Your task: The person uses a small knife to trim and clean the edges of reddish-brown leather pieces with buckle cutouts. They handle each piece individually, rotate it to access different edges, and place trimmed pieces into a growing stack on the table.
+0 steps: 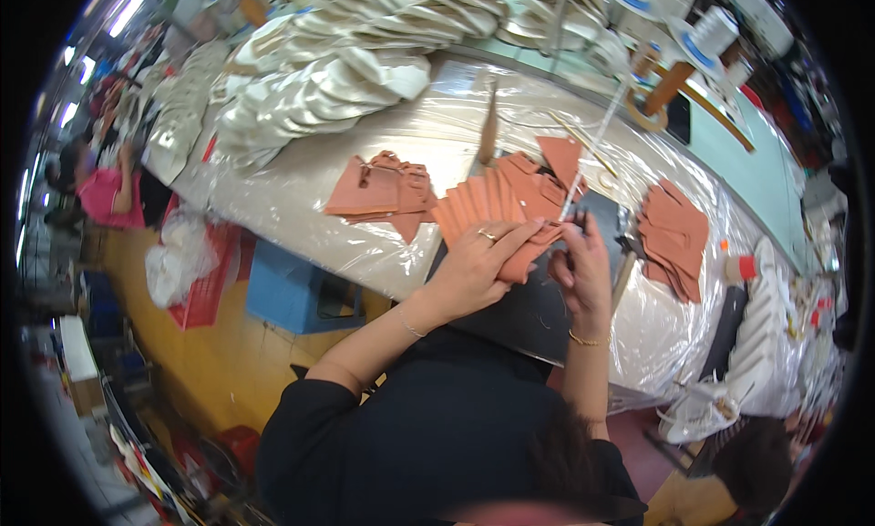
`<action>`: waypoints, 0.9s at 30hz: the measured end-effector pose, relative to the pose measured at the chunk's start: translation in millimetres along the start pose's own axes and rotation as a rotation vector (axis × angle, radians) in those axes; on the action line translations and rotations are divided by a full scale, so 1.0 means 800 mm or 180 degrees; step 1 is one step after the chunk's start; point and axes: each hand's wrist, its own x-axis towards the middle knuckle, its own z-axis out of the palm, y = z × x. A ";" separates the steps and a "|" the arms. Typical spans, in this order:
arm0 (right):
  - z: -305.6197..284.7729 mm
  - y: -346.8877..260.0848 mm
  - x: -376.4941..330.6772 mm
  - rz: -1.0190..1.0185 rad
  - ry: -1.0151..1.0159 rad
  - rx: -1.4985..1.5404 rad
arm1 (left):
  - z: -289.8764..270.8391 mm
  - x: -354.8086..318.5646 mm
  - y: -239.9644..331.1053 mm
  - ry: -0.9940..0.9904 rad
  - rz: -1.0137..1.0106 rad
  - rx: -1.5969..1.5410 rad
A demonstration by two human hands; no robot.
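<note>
Where both hands meet: left hand (472,269) has its fingers grasping a terracotta piece (527,252) over the black board (519,321); right hand (585,262) is at its right edge, whether grasping I cannot tell.
Step, I judge: handling this edge; next move calls for steady left fingers.
Just beyond: fanned terracotta pieces (474,202).
Far left: heaped cream pieces (314,102).

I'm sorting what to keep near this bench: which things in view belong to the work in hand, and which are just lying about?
In hand, seemingly:
terracotta piece, held by the left hand, right hand at its edge
fanned terracotta pieces
black board beneath

Apparently just lying about:
silvery-white stacked pieces
white thread cone
blue stool
red crate
</note>
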 end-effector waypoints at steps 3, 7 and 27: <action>0.003 -0.007 -0.009 -0.0686 -0.0173 -0.0094 | 0.001 0.005 0.016 0.0511 -0.0614 -0.1924; 0.000 -0.017 -0.020 -0.1066 -0.0231 -0.0122 | -0.005 0.004 0.023 0.0611 -0.1188 -0.3548; 0.026 -0.012 -0.065 -0.2552 0.0948 -0.2853 | 0.004 -0.005 0.051 0.0739 -0.1593 -0.4384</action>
